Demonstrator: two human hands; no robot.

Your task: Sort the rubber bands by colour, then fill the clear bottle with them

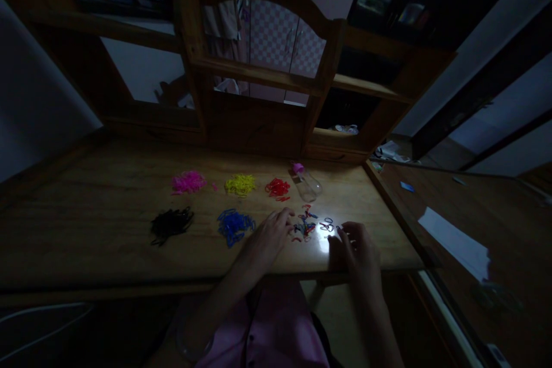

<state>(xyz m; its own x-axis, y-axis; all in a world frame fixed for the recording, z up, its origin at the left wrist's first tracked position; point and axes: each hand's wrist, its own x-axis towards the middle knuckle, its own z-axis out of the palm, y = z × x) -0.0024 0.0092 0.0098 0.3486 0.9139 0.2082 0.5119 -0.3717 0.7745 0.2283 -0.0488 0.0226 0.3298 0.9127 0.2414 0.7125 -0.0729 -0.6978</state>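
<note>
Pink shirt (284,330) nearest; mixed bands (307,229) lie at your closer left hand's (272,234) three o'clock, your right hand's (362,246) nine; hands apart, grips unclear.

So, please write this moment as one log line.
left hand: at mixed pile; right hand: by dark bands; separate: pink pile, yellow pile, red pile, black pile, blue pile

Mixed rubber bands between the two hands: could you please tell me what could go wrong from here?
The left hand is between the mixed rubber bands and the blue pile, so it might drag colours together. The right hand is close to loose dark bands and could scatter them. The clear bottle lies beside the red pile and could roll into it.
</note>
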